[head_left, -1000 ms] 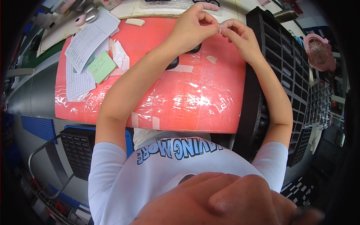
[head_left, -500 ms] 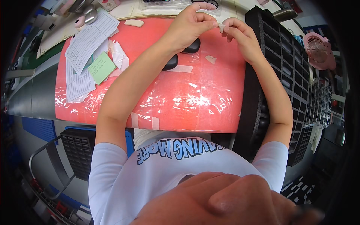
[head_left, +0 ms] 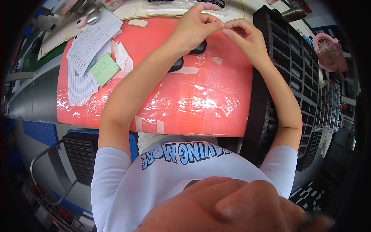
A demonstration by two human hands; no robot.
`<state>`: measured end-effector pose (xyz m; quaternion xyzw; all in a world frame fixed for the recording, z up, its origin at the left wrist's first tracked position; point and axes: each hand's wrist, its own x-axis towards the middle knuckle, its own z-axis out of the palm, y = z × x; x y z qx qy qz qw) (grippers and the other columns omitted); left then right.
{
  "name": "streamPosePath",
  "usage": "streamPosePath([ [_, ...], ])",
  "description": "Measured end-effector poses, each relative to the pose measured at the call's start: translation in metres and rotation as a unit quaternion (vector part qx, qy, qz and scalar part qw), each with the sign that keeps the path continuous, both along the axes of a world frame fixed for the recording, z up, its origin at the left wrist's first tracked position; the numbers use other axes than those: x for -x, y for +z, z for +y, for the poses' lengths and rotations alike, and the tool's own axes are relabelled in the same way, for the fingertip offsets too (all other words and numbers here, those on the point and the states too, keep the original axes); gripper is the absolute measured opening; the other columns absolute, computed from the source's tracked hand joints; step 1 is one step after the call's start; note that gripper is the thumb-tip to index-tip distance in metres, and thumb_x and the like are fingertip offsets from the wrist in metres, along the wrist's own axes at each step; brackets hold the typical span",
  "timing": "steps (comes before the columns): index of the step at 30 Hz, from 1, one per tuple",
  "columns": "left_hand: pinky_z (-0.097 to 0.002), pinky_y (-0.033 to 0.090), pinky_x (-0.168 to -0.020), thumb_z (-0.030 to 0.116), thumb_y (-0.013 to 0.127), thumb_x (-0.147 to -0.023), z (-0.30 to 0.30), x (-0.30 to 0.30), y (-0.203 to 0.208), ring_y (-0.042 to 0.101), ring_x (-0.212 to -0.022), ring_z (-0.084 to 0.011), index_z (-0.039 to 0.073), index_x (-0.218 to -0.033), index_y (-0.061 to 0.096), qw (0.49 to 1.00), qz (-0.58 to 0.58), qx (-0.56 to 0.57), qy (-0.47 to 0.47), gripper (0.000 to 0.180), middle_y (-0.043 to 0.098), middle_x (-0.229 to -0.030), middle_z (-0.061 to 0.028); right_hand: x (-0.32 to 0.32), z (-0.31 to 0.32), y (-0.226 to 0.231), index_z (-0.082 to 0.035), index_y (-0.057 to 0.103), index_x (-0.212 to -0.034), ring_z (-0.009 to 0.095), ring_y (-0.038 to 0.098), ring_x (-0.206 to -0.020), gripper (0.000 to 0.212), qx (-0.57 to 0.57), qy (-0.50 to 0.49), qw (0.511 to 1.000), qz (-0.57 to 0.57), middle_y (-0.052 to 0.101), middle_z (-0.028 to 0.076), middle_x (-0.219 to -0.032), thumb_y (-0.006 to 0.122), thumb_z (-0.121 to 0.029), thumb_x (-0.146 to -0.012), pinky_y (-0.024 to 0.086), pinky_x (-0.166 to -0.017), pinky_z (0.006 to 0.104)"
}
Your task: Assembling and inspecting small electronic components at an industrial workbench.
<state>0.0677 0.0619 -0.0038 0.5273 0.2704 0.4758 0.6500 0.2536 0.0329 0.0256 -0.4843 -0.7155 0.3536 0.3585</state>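
My left hand is at the far side of the red mat, thumb and forefinger pinched together. Against its fingertips come the bent fingers of my right hand, thumb and forefinger curled close. Whatever lies between the fingertips is too small or hidden to make out. Partly under my left wrist rest two glossy black rounded pieces, one black piece farther off and another black piece nearer. A cream scrap lies on the mat below my hands.
Lined paper sheets and a green note lie left. A cream block sits at the mat's far edge. Right stands a black foam tray with compartments, some holding black pieces; beyond it, a pink fan.
My right fingertips have moved left to meet my left fingertips. The small pale scrap that showed between the fingers is now out of sight.
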Motion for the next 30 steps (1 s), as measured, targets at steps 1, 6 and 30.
streamPosePath([
  [1, -0.0167, 0.038, -0.061, 0.001, 0.061, -0.088, 0.000, 0.000, -0.001, 0.051, -0.071, -0.0041, 0.004, -0.125, 0.043, 1.000, -0.011, -0.003, -0.014, 0.041, 0.060, -0.082, -0.0004, 0.003, -0.002, 0.003, -0.002, 0.063, -0.099, 0.007, 0.057, -0.089, 0.015, 0.005, -0.004, 1.000, -0.027, 0.063, 0.001, -0.094, 0.065, -0.014, -0.089, 0.045, -0.081, 0.0218],
  [6, -0.0166, 0.038, -0.061, 0.000, 0.061, -0.089, 0.000, 0.001, 0.000, 0.051, -0.071, -0.0040, 0.004, -0.123, 0.043, 0.999, -0.018, -0.004, -0.029, 0.039, 0.059, -0.082, 0.0000, -0.006, 0.002, -0.001, -0.002, 0.064, -0.099, 0.007, 0.057, -0.088, 0.016, -0.001, 0.006, 1.000, -0.010, 0.064, 0.000, -0.092, 0.065, -0.015, -0.089, 0.045, -0.079, 0.0218],
  [30, -0.0222, 0.045, -0.067, 0.003, 0.065, -0.075, -0.004, 0.004, 0.001, 0.055, -0.074, -0.0066, 0.000, -0.117, 0.049, 0.994, 0.094, -0.064, 0.005, 0.045, 0.062, -0.082, -0.0020, -0.013, 0.011, -0.010, -0.003, 0.065, -0.094, 0.007, 0.051, -0.074, 0.014, 0.087, -0.013, 0.986, 0.139, 0.060, -0.001, -0.083, 0.055, -0.012, -0.089, 0.042, -0.070, 0.0232],
])
